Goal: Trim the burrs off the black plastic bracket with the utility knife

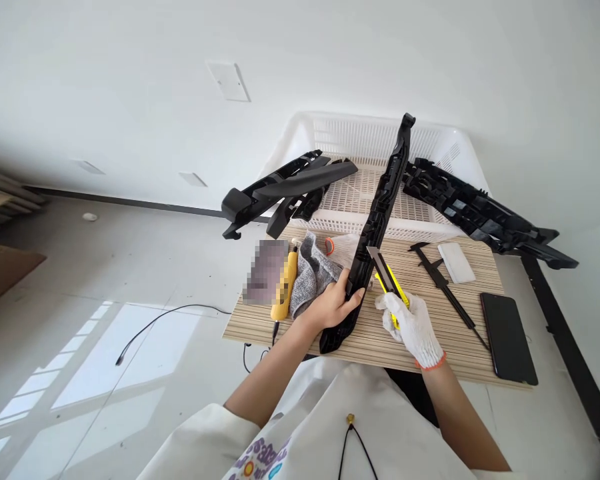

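Fingers curled, the left hand (334,305) clasps a black strip (380,207), the gloved right hand (409,325) a yellow cutter (389,275).

A plain white wall (155,113) fills the background. One pale rectangular plate (229,81) is set at upper left of centre; two smaller plates (193,179) sit lower down, near the floor. A dark baseboard (125,199) borders the wall's foot and reappears at right. The floor (165,273) is light grey, glossy, marked by thin joint lines and scattered dark specks. Bright patches of light (130,353) lie at lower left, partly divided by narrow bars. At the far left, stacked boards (5,190) stand above a brown box (10,277). The table (455,348) has a striped, wood-grain top.
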The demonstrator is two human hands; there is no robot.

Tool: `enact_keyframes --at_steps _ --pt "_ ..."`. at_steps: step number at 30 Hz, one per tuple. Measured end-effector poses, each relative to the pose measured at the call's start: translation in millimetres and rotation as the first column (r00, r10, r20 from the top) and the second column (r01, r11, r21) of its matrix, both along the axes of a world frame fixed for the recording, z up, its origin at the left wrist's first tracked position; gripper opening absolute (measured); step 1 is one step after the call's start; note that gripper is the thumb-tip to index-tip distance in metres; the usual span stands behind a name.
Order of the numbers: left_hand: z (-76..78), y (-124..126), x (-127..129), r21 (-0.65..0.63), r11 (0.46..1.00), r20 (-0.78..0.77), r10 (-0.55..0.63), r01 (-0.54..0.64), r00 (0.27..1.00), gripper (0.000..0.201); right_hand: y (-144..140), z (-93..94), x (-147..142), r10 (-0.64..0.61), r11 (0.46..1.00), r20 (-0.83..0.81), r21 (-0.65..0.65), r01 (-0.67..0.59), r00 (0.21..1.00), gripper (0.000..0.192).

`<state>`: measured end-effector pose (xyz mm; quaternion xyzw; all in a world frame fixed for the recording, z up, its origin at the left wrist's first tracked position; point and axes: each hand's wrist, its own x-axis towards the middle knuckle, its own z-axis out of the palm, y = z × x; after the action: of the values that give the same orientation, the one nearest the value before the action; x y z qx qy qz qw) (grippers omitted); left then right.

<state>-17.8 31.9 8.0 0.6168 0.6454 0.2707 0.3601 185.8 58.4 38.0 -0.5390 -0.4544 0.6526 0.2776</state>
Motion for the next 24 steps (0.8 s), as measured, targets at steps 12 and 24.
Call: enact_keyframes --at_steps 12,24 --pt "-0.7 -3.1 1.8 0.073 0.997 0.015 0.032 -0.033 0.999 0.041 4.9 0.7 16.2 0.109 0.989 -0.133 -0.083 -0.121 0.985 0.054" --pt "10.1 -3.4 3.0 0.043 0.999 -0.051 -0.018 0.021 0.999 0.036 -65.7 -23.1 59.0 -0.170 0.859 0.565 0.486 -0.160 0.807 0.042"
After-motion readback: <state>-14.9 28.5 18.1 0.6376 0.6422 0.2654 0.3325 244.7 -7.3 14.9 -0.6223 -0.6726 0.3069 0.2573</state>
